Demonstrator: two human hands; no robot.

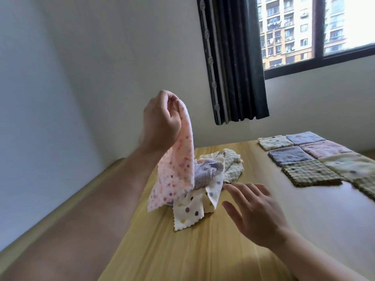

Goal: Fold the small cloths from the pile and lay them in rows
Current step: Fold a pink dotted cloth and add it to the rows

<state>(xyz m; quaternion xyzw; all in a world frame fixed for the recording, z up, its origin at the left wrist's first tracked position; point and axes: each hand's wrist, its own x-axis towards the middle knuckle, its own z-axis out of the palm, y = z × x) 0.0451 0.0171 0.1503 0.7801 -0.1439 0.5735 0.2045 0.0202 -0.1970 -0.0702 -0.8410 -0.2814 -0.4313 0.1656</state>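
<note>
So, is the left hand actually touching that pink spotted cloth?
Touching. The head view shows the left hand pinching the top of the pink spotted cloth, which hangs down from it.

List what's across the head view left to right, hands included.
left hand, pinching the top of the pink dotted cloth that hangs from it → pile of unfolded cloths → right hand, open with fingers spread → rows of folded cloths at far right.
</note>
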